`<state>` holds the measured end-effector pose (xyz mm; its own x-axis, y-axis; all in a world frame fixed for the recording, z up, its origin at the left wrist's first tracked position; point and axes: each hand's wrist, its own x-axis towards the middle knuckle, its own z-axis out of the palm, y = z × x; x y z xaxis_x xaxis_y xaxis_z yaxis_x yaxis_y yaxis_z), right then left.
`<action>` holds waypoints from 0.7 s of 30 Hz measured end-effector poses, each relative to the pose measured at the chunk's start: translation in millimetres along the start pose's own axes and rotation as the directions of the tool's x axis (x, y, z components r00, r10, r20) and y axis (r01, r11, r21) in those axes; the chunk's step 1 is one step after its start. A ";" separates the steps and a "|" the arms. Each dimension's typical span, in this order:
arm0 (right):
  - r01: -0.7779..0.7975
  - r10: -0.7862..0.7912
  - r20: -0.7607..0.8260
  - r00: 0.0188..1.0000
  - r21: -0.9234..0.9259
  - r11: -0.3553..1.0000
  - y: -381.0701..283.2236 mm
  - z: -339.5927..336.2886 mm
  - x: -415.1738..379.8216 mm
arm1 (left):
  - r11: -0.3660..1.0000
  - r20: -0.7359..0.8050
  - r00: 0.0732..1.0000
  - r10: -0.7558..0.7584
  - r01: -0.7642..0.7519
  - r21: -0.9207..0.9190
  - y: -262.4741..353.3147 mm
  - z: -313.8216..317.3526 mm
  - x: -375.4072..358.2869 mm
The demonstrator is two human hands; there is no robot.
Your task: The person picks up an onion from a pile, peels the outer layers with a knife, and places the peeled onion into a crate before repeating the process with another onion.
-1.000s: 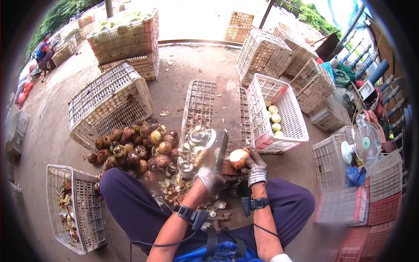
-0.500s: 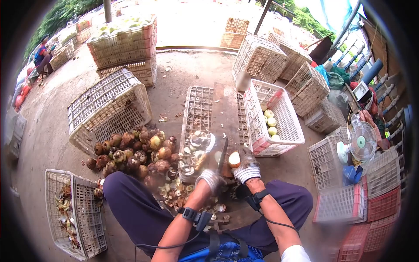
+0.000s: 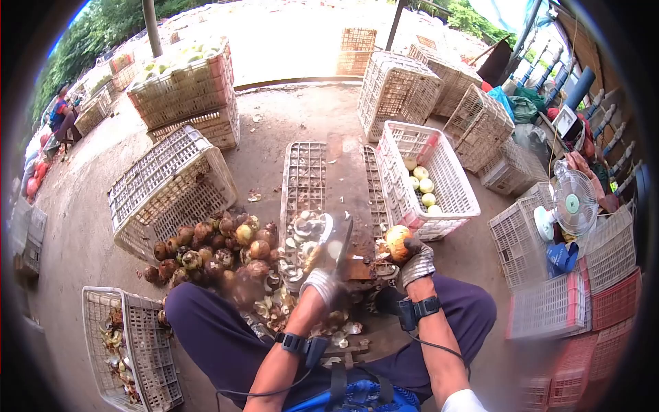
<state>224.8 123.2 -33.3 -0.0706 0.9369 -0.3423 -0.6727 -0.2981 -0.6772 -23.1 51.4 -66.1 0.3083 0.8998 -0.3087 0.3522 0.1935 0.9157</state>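
Note:
My left hand (image 3: 320, 288), in a white-cuffed glove, is closed around a knife. Its broad blade (image 3: 337, 237) points up and away over the wooden board (image 3: 358, 206); blur hides the handle and the exact grip. On the right, my gloved right hand (image 3: 417, 264) grips a round, brown-orange-skinned bulb (image 3: 398, 244), onion-like, at the board's right edge. Blade and bulb are apart. Pale peelings (image 3: 302, 237) cover the near end of the plastic grate left of the board. Several unpeeled bulbs (image 3: 223, 257) are heaped beside my left knee.
A white crate (image 3: 456, 196) with several pale peeled bulbs (image 3: 425, 185) stands front right. A tipped crate (image 3: 168, 182) lies behind the heap; another crate (image 3: 147, 350) at lower left holds scraps. Stacked crates and a fan (image 3: 573, 202) line the right side. A person (image 3: 63, 120) sits far left.
My right hand has moved right with the bulb, turning its brown skin into view where a white cut face showed before. The knife blade has tilted, showing more of its flat side.

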 end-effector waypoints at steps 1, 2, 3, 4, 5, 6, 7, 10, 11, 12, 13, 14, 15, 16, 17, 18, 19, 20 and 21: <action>0.004 -0.007 0.058 0.998 0.061 0.998 -6.0 4.9 -5.4 | 0.999 -0.014 1.000 0.017 -0.017 0.034 2.8 -2.5 -3.0; 0.011 -0.016 0.048 0.999 0.107 0.994 -9.9 10.0 -11.7 | 0.997 -0.026 0.999 0.034 -0.033 0.070 5.1 -6.3 -5.4; 0.018 -0.024 0.037 0.999 0.155 0.988 -12.8 20.4 -20.7 | 0.998 -0.043 0.999 0.010 -0.008 0.061 7.0 -12.3 -7.6; 0.025 -0.031 0.026 0.999 0.204 0.979 -13.6 26.5 -27.3 | 0.997 -0.024 0.997 -0.077 0.077 0.005 27.7 -20.9 -12.0; -0.025 0.014 0.044 0.999 0.255 0.967 -12.8 27.0 -30.6 | 0.987 -0.159 0.981 -0.109 0.088 -0.136 49.5 -26.3 -22.7; -0.076 0.058 0.066 0.996 0.302 0.950 -11.9 26.9 -32.9 | 0.978 -0.172 0.965 -0.197 0.206 0.032 66.7 -40.1 -19.9; -0.127 0.100 0.092 0.991 0.347 0.929 -11.6 29.2 -36.2 | 0.928 -0.200 0.939 -0.278 0.317 0.197 73.5 -53.0 -19.1; -0.199 0.156 0.153 0.976 0.330 0.923 -0.4 25.9 -39.6 | 0.735 -0.492 0.864 -0.104 0.400 0.547 77.4 -81.2 0.2; -0.224 0.181 0.156 0.971 0.330 0.917 8.2 12.9 -33.7 | 0.692 -0.485 0.873 -0.060 0.386 0.610 67.7 -92.9 10.1; -0.249 0.207 0.159 0.965 0.330 0.910 16.9 -0.1 -27.6 | 0.655 -0.512 0.857 -0.057 0.420 0.629 54.0 -99.0 21.4; -0.250 0.192 0.213 0.958 0.293 0.923 16.8 0.1 -32.3 | 0.618 -0.540 0.840 -0.052 0.451 0.644 42.2 -103.5 32.4; 0.013 -0.010 0.221 0.975 -0.013 1.000 42.2 -30.6 -15.2 | 0.582 -0.533 0.840 -0.102 0.485 0.653 38.7 -106.5 39.6; 0.178 -0.116 0.265 0.957 -0.223 0.958 54.3 -47.6 -6.8 | 0.569 -0.517 0.845 -0.139 0.496 0.656 43.1 -107.8 40.0; 0.338 -0.221 0.305 0.926 -0.412 0.847 62.2 -55.4 -2.7 | 0.550 -0.494 0.864 -0.099 0.461 0.696 32.2 -108.3 44.2; 0.391 -0.246 0.330 0.911 -0.505 0.769 66.0 -67.3 -2.3 | 0.529 -0.469 0.881 -0.063 0.428 0.733 20.1 -106.7 47.1; 0.405 -0.242 0.342 0.908 -0.566 0.718 68.1 -73.2 -1.1 | 0.564 -0.531 0.846 -0.050 0.463 0.684 24.9 -100.1 43.3; 0.418 -0.239 0.353 0.904 -0.622 0.662 69.3 -77.1 -1.0 | 0.573 -0.568 0.822 0.038 0.448 0.687 23.8 -92.7 42.3; 0.398 -0.214 0.346 0.914 -0.652 0.645 72.2 -82.5 3.6 | 0.578 -0.540 0.832 0.127 0.381 0.722 27.0 -84.7 41.7; 0.389 -0.185 0.352 0.917 -0.694 0.607 76.1 -88.3 8.8 | 0.577 -0.510 0.833 0.215 0.313 0.754 34.1 -76.2 39.4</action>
<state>238.1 92.7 -145.4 -0.1999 0.9790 0.0405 0.0754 0.0566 -0.9955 -66.2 123.3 -27.4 -0.1183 0.9904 0.0709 0.9664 0.0985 0.2372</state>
